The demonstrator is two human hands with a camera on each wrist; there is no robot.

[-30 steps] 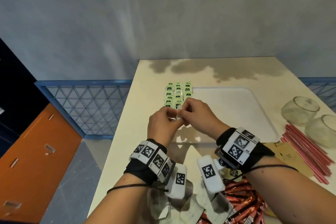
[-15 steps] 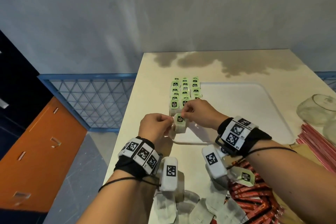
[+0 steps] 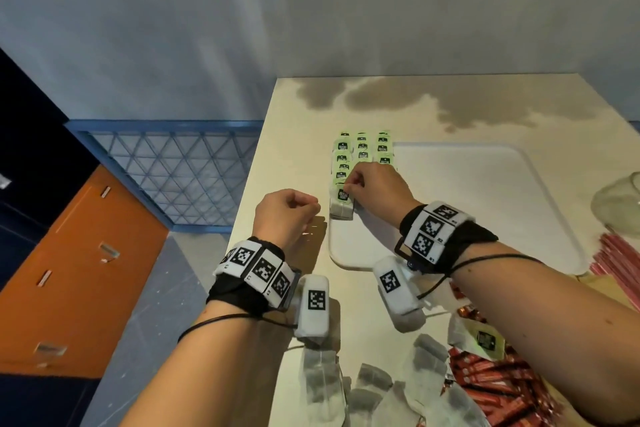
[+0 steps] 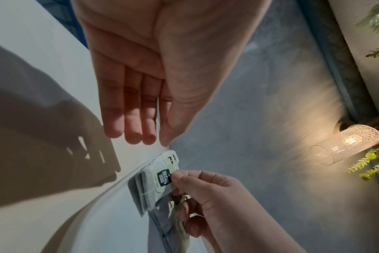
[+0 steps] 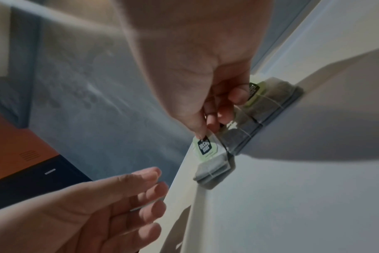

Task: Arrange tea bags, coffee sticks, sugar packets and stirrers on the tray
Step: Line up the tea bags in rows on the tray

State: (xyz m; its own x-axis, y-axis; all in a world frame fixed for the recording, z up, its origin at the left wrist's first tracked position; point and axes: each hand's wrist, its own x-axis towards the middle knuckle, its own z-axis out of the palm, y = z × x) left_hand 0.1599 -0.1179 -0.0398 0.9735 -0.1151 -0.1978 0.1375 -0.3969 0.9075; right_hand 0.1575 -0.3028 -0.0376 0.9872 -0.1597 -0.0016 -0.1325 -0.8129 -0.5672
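One more tea bag [image 3: 342, 199] now down on the tray [image 3: 485, 184], tag pinched by right hand [image 3: 372, 185]; left hand [image 3: 285, 215] released, loosely spread just beside; row extended, loose bags behind both wrists next.

A cream bench [image 3: 415, 107] stands against a grey wall [image 3: 311, 10], with a dark blotchy stain [image 3: 467, 107] across its far end. At its right edge sits a clear glass jar [image 3: 620, 204]. Left of the bench are a blue lattice panel [image 3: 180, 170] and an orange cabinet [image 3: 69, 270]; the left wrist view shows a lit glass wall lamp [image 4: 346, 145] beside green foliage [image 4: 370, 164].
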